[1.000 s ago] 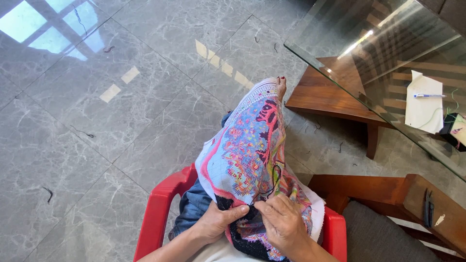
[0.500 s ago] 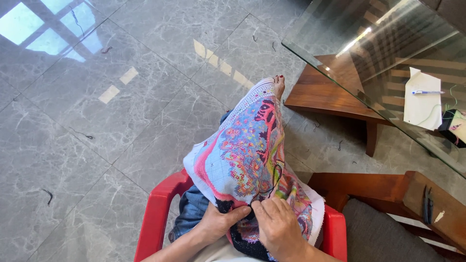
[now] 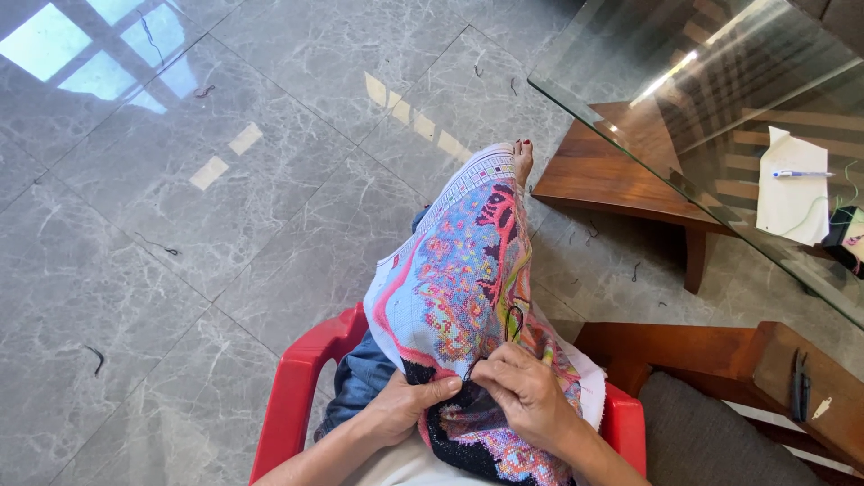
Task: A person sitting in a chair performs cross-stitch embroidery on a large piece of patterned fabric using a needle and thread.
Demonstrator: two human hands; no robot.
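Seen from the head camera, a person sits in a red plastic chair (image 3: 297, 396) with a large piece of embroidery canvas (image 3: 459, 288) draped over the lap and along an outstretched leg, its far edge reaching almost to the bare foot (image 3: 522, 160). The canvas is a stiff, gridded weave, thickly stitched in pink, blue, orange and black, with an unworked white margin along its edges.

The left hand (image 3: 405, 409) grips the near part of the canvas, fingers curled under and thumb pressed on top. The right hand (image 3: 526, 396) lies on the cloth just beside it, fingertips narrowed into a pinch at a dark stitched patch; what they pinch is too small to tell.

To the left and ahead lies a broad stretch of polished grey marble floor (image 3: 180, 225), glossy with window reflections and dotted with thread scraps. To the right, room is tighter: the sharp corner of a glass tabletop (image 3: 630, 135) on a wooden base juts near the foot, carrying a white paper (image 3: 790, 193) with a pen (image 3: 801, 174). A wooden armrest (image 3: 720, 355) and grey cushion (image 3: 702, 441) stand just beside the chair.
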